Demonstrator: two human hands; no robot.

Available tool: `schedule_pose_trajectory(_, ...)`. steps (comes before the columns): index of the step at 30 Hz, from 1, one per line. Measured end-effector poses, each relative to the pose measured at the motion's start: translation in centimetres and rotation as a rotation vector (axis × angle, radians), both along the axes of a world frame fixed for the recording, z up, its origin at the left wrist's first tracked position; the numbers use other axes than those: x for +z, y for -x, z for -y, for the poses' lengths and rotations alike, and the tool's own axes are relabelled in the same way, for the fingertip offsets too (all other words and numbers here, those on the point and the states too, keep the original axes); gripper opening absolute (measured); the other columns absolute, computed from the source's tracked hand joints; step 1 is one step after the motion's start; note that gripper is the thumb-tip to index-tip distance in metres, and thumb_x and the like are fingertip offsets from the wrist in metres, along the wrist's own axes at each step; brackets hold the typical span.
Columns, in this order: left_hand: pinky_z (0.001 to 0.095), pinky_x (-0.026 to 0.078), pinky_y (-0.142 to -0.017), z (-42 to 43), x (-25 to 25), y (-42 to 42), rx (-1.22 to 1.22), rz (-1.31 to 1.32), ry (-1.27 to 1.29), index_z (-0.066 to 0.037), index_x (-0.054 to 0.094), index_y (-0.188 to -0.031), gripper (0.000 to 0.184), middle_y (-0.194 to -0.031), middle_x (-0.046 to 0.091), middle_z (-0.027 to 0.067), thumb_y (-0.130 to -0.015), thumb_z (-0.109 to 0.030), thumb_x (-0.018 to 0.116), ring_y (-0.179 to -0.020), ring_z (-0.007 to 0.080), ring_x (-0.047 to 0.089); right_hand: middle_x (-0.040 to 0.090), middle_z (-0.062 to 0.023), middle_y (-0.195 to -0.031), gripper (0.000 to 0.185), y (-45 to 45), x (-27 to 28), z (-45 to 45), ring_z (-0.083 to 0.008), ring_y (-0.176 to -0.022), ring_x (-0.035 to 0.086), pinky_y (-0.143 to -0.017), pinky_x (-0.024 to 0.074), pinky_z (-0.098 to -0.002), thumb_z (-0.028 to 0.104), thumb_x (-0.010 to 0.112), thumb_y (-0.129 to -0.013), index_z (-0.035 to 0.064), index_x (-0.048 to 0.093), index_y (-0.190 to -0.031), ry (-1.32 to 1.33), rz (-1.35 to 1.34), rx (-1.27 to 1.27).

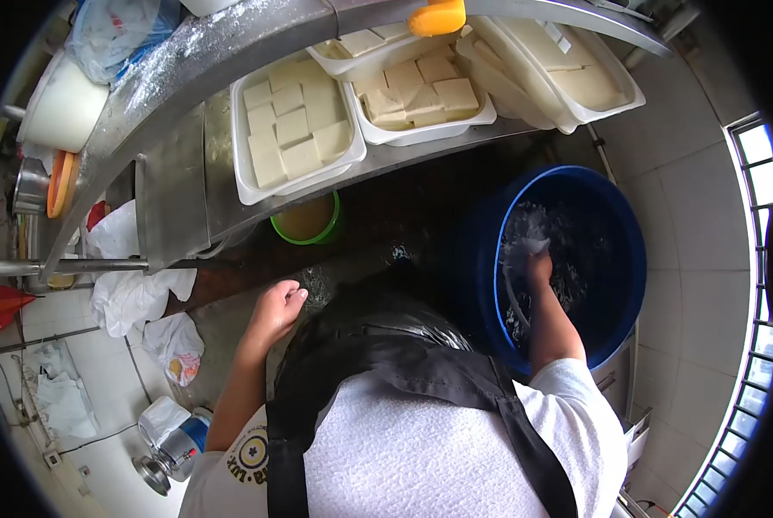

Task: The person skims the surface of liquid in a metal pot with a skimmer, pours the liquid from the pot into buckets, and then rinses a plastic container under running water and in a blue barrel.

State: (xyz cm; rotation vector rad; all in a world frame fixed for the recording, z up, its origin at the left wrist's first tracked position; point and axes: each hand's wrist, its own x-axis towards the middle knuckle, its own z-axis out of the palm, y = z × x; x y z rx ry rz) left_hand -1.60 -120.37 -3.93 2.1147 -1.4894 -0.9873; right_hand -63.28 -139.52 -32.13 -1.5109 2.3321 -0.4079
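Observation:
A big blue tub (637,250) with water in it stands at the right. My right hand (539,263) reaches down into it, closed around something whitish and partly wet that I cannot make out; the water is stirred around it. My left hand (280,309) hangs left of the black apron (386,345), fingers curled in, with nothing visible in it. White trays of pale blocks, one at the left (239,147) and one in the middle (485,116), rest on the metal shelf ahead.
A green bucket (336,220) with cloudy liquid stands below the shelf (395,155). White cloths (140,298) hang at the left. An orange object (438,16) lies on the upper metal ledge. The tiled wall (680,250) borders the tub on the right.

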Motion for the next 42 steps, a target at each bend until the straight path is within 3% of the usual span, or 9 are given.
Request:
schedule_pose_trajectory(3, 0.0399, 0.054, -0.077, 0.6, -0.4, 0.7, -0.034, 0.022, 0.009, 0.003, 0.069, -0.11, 0.034, -0.093, 0.072, 0.0193, -0.095, -0.027, 0.07, -0.084, 0.0304, 0.07, 0.074, -0.0236, -0.106, 0.043, 0.2, 5.8, 0.1, -0.0368, -0.103, 0.071, -0.092, 0.0521, -0.0446, 0.034, 0.071, -0.096, -0.0026, 0.067, -0.118, 0.102, 0.141, -0.041)
schedule_pose_trajectory(6, 0.0422, 0.056, -0.083, 0.7, -2.4, 0.4, -0.095, 0.05, 0.121, 0.002, 0.069, -0.112, 0.035, -0.102, 0.072, 0.0213, -0.095, -0.028, 0.07, -0.093, 0.0341, 0.071, 0.059, 0.0004, -0.072, 0.025, -2.1, 17.1, -1.2, -0.0088, -0.063, 0.054, -0.058, 0.0441, -0.0279, 0.028, 0.066, -0.102, 0.0041, 0.062, -0.095, 0.26, 0.441, -0.027)
schedule_pose_trajectory(19, 0.0431, 0.055, -0.093, 1.5, -4.1, -1.8, -0.127, -0.108, 0.307, 0.003, 0.062, -0.128, 0.047, -0.12, 0.069, 0.0235, -0.096, -0.03, 0.07, -0.106, 0.0366, 0.069, 0.068, -0.0062, -0.098, 0.032, -15.2, 46.4, -11.2, -0.0118, -0.081, 0.062, -0.07, 0.0499, -0.0252, 0.016, 0.061, -0.105, -0.0016, 0.062, -0.131, 0.632, 0.181, 0.376)
schedule_pose_trajectory(25, 0.0436, 0.052, -0.099, -1.6, -2.9, -5.4, 0.094, -0.324, 0.145, 0.005, 0.056, -0.135, 0.058, -0.125, 0.067, 0.0279, -0.096, -0.035, 0.069, -0.114, 0.04, 0.067, 0.067, -0.0256, -0.128, 0.049, -31.7, 46.4, -11.8, -0.0373, -0.116, 0.069, -0.1, 0.0534, -0.041, 0.014, 0.071, -0.094, -0.0055, 0.059, -0.138, 0.432, -0.034, 1.056)
schedule_pose_trajectory(28, 0.043, 0.057, -0.086, -4.1, -8.2, -8.0, 0.186, -0.273, 0.263, 0.005, 0.056, -0.136, 0.06, -0.122, 0.068, 0.0265, -0.096, -0.038, 0.069, -0.101, 0.038, 0.072, 0.064, -0.0299, -0.128, 0.059, -42.8, 42.9, -12.7, -0.045, -0.112, 0.066, -0.095, 0.0557, -0.0457, 0.023, 0.076, -0.091, -0.0053, 0.055, -0.139, 0.213, 0.01, 1.42)
schedule_pose_trajectory(31, 0.0417, 0.059, -0.063, -6.5, -10.0, -11.2, 0.737, -0.447, 0.107, 0.003, 0.062, -0.128, 0.05, -0.105, 0.073, 0.0213, -0.092, -0.031, 0.07, -0.078, 0.0279, 0.072, 0.071, -0.0251, -0.099, 0.058, -53.9, 39.0, -15.3, -0.0444, -0.088, 0.07, -0.076, 0.0578, -0.05, 0.032, 0.069, -0.096, -0.004, 0.053, -0.139, 0.095, 0.004, 1.629)
schedule_pose_trajectory(32, 0.0435, 0.056, -0.058, -7.4, -15.4, -12.7, 0.896, -0.244, 0.265, 0.001, 0.065, -0.119, 0.041, -0.089, 0.071, 0.0155, -0.09, -0.027, 0.07, -0.071, 0.0231, 0.069, 0.07, -0.0263, -0.099, 0.057, -57.1, 37.7, -16.2, -0.044, -0.087, 0.07, -0.075, 0.0579, -0.0505, 0.032, 0.068, -0.097, -0.0046, 0.052, -0.137, 0.084, 0.045, 1.713)
schedule_pose_trajectory(37, 0.049, 0.053, -0.08, -13.3, -13.9, -21.4, 1.782, -0.844, 0.413, -0.002, 0.062, -0.128, 0.043, -0.123, 0.066, 0.0225, -0.089, -0.02, 0.067, -0.106, 0.0357, 0.065, 0.07, -0.0256, -0.107, 0.053, -66.4, 36.3, -20.7, -0.0434, -0.103, 0.068, -0.089, 0.0554, -0.0499, 0.035, 0.062, -0.1, 0.0028, 0.05, -0.14, -0.125, -0.073, 1.925)
schedule_pose_trajectory(42, 0.0448, 0.049, -0.088, -16.3, -12.7, -23.8, 1.811, -0.633, 0.433, 0.002, 0.059, -0.129, 0.043, -0.12, 0.067, 0.0214, -0.092, -0.02, 0.066, -0.113, 0.0343, 0.063, 0.07, -0.0255, -0.101, 0.052, -68.7, 36.3, -20.4, -0.043, -0.097, 0.069, -0.084, 0.0558, -0.0526, 0.035, 0.062, -0.1, 0.003, 0.046, -0.138, 0.049, 0.096, 1.95)
